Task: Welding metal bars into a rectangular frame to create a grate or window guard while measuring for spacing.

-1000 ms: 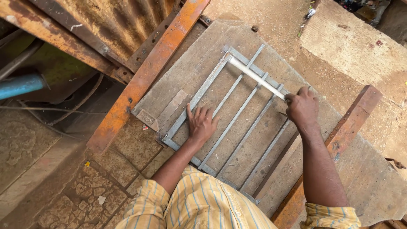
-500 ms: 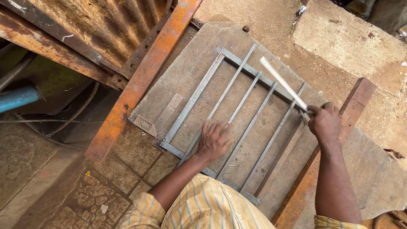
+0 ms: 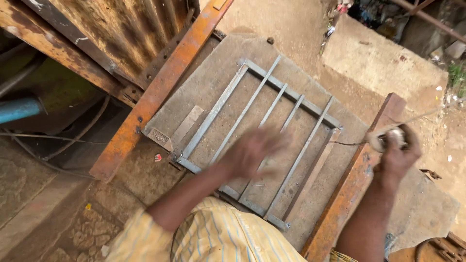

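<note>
A grey metal grille (image 3: 291, 104) of parallel bars lies flat on a worn slab (image 3: 213, 73). My left hand (image 3: 252, 150), blurred by motion, hovers over the grille's near middle with fingers spread and nothing in it. My right hand (image 3: 395, 150) is off the grille's right side, above an orange beam (image 3: 349, 194). It is closed around the end of a loose metal bar (image 3: 427, 115), which is blurred and points away to the upper right. My yellow striped sleeves fill the bottom of the view.
A second rusty orange beam (image 3: 160, 92) runs along the slab's left edge, with corrugated rusty sheet behind it. A short flat metal strip (image 3: 187, 126) lies left of the grille. A blue pipe (image 3: 17, 110) is at far left, a concrete block (image 3: 383, 63) at upper right.
My right hand lifted the loose bar off the grille and carried it right, past the orange beam. My left hand came off the grille bars and is moving above them.
</note>
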